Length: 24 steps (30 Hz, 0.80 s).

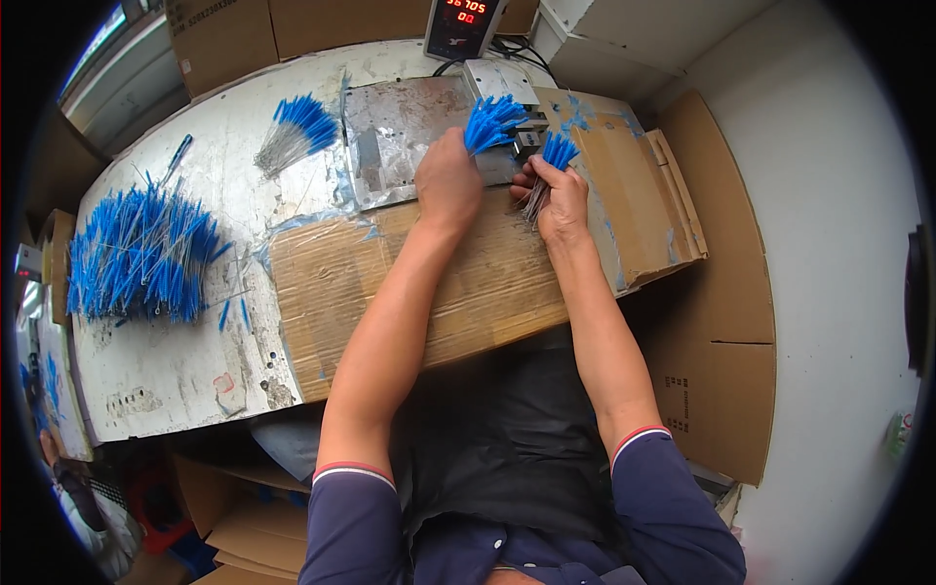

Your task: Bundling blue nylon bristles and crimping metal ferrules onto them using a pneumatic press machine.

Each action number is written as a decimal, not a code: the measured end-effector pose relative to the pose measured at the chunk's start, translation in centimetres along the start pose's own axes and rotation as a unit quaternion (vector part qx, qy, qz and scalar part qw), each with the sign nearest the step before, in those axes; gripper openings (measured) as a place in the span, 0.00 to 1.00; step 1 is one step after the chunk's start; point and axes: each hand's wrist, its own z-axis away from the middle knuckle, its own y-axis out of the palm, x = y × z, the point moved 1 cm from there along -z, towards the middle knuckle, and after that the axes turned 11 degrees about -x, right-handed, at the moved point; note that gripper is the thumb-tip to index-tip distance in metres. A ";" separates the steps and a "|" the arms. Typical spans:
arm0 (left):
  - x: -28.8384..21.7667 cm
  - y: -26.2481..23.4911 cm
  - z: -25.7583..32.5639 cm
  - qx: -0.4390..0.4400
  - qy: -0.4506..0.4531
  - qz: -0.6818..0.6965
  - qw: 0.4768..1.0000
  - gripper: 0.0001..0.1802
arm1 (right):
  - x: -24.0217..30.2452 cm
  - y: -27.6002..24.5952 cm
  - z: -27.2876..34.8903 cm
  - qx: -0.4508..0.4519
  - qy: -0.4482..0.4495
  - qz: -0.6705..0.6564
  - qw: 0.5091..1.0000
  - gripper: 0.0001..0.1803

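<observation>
My left hand (450, 180) is closed round a bundle of thin wires with blue ends (495, 124), which look like small tube brushes. The blue ends fan out above the fist, beside a small metal machine (527, 143). A smaller bundle of the same wires (559, 151) is in my right hand (563, 203), just right of the machine. Its blue ends point up and its bare wire stems hang below the fingers. Both hands are over the far part of the table, apart from each other.
A large pile of blue-ended wires (146, 253) lies at the left, with a smaller fanned bunch (299, 132) and a pen (178, 156) beyond. Cardboard (341, 283) covers the table's front. A red digital display (464, 24) stands behind; a cardboard box (634, 195) is at the right.
</observation>
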 end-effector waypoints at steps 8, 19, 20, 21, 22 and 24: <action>0.0 0.2 0.1 -0.004 0.001 0.003 1.000 0.12 | -0.6 -1.0 0.1 0.063 -0.052 0.024 0.996 0.07; 0.1 0.1 0.3 0.029 0.038 -0.021 0.999 0.15 | 0.1 -0.6 0.8 0.030 -0.026 0.015 0.999 0.10; 0.1 0.2 0.4 0.026 0.049 -0.028 0.998 0.11 | 0.0 -0.5 0.8 0.032 -0.036 0.022 0.999 0.10; 0.0 0.2 0.4 0.023 0.060 -0.035 0.997 0.08 | -0.1 -0.5 0.8 0.035 -0.046 0.029 0.998 0.10; 0.0 0.2 0.3 0.023 0.060 -0.034 0.997 0.08 | -0.2 -0.5 0.8 0.035 -0.046 0.029 0.998 0.10; 0.0 0.1 0.2 -0.001 -0.021 -0.036 0.999 0.08 | -0.2 -0.5 0.9 0.026 -0.081 0.066 0.994 0.09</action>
